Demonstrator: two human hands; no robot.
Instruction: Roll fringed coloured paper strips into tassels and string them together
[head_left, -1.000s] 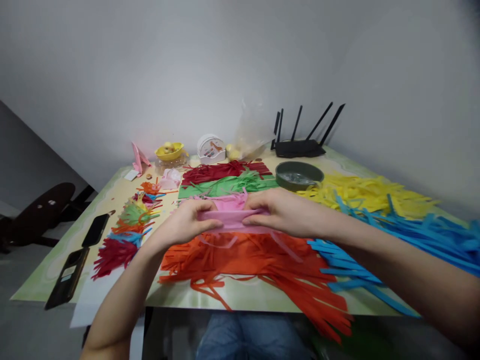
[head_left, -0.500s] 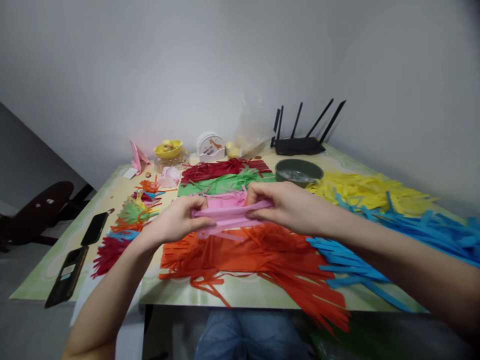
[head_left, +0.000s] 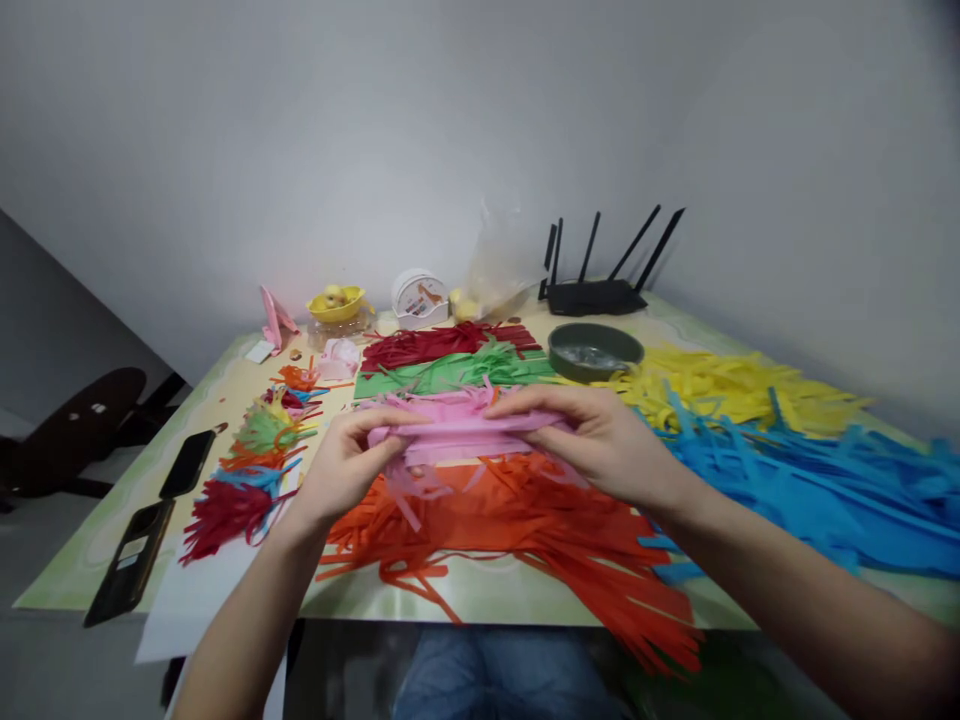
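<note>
Pink fringed paper point(head_left: 465, 432) is stretched between my two hands above the table. My left hand point(head_left: 356, 455) pinches its left end, thumb below and fingers on top. At the right end, my right hand point(head_left: 589, 435) grips the same paper between thumb and fingers. Orange fringed paper point(head_left: 480, 515) lies just below, its strips hanging over the front edge. Behind the pink paper are green fringed paper point(head_left: 450, 374) and dark red fringed paper point(head_left: 450, 343). Some pink strips dangle over the orange paper.
Blue fringed paper point(head_left: 810, 490) and yellow fringed paper point(head_left: 742, 388) lie at the right. A dark round bowl point(head_left: 594, 350) and black router point(head_left: 592, 296) stand behind. Left are multicoloured tassels point(head_left: 262, 450), a black phone point(head_left: 187, 463) and a second phone point(head_left: 130, 562). A yellow basket point(head_left: 336, 304) sits further back.
My left hand has moved slightly left, and my right hand slightly right and down. Between them, the pink paper is drawn into a longer, flatter band.
</note>
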